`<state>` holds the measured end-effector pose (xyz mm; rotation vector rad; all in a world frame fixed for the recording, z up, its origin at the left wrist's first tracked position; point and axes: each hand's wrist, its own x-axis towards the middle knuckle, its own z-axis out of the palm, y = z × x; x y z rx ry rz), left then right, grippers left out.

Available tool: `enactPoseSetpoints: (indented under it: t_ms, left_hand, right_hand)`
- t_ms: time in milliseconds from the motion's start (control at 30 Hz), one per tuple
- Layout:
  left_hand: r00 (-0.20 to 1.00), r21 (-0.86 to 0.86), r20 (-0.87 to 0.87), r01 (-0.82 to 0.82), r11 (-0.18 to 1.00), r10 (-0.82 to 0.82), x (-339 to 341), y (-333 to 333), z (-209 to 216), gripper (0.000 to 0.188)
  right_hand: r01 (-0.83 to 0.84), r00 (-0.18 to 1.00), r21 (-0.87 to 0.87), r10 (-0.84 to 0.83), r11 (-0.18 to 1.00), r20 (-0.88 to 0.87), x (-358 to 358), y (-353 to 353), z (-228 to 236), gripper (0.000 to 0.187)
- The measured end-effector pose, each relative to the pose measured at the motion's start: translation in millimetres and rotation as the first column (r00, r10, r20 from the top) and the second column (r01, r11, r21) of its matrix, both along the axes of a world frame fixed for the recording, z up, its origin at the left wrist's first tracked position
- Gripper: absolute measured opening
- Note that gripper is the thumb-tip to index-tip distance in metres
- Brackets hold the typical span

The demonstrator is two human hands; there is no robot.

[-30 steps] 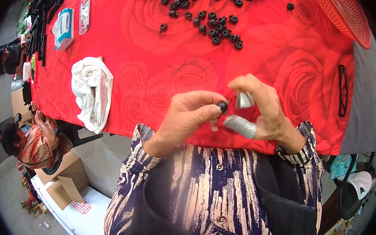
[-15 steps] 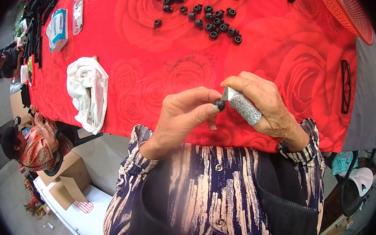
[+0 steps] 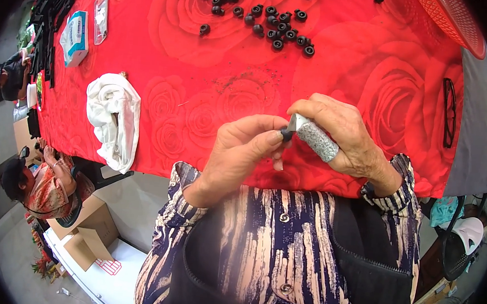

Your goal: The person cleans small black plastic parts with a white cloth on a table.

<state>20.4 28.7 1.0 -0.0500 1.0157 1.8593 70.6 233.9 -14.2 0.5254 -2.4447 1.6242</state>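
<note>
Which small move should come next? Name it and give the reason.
Probably a light stroke of the small blade along the edge of the round black knob: the right hand holds the blade at the knob, which the left hand pinches.

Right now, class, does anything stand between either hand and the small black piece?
Nothing visible blocks the left hand, which pinches the black piece. Between the right hand and the piece is a small metal blade.
</note>
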Motion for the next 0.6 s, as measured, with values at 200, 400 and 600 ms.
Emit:
enactPoseSetpoints:
  t_ms: [200,400,600]
  left_hand:
    - [0.999,0.03,0.043,-0.014,0.999,0.012,2.4,-0.2,0.4,0.024]
    - [0.996,0.023,0.087,-0.033,0.999,0.031,4.3,1.5,0.1,0.023]
    - [0.992,-0.09,0.09,-0.08,0.993,0.088,8.1,4.5,8.2,0.022]
  right_hand:
    - [-0.003,0.999,0.008,0.003,1.0,0.044,0.3,-0.1,3.4,0.026]
    - [-0.002,0.998,0.025,0.001,1.0,0.065,0.1,1.2,0.2,0.026]
    - [-0.002,0.999,0.11,-0.003,0.994,0.048,0.7,1.0,3.4,0.028]
